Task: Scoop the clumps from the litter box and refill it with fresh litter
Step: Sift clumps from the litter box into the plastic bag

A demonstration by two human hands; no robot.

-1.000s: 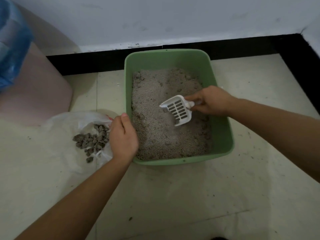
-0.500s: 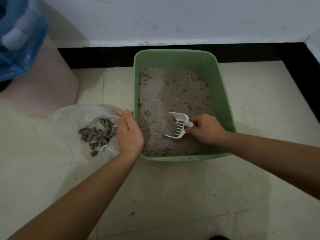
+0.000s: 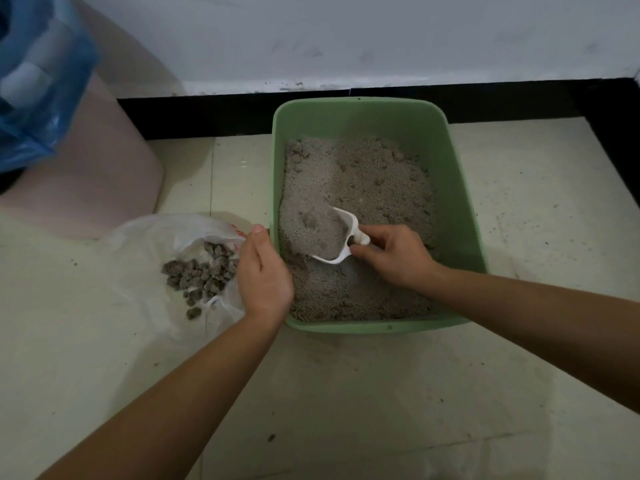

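Head view: tiled floor [image 3: 346, 393] against white wall [image 3: 346, 36]. Green litter box [image 3: 381, 116] lies between the hands. Left hand [image 3: 265, 275] grips plastic bag [image 3: 145, 244] edge. Right hand [image 3: 394, 258] fingers curled round handle of scoop [image 3: 349, 223], which is litter-laden, just left of them. Clumps [image 3: 201, 271] lie left of left fingers.

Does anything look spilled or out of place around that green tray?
A dark speck lies on the floor tiles in front of the litter box, with finer grains right of it, likely scattered litter. The clumps sit on the plastic bag, not the floor. Nothing looks damaged or tipped.
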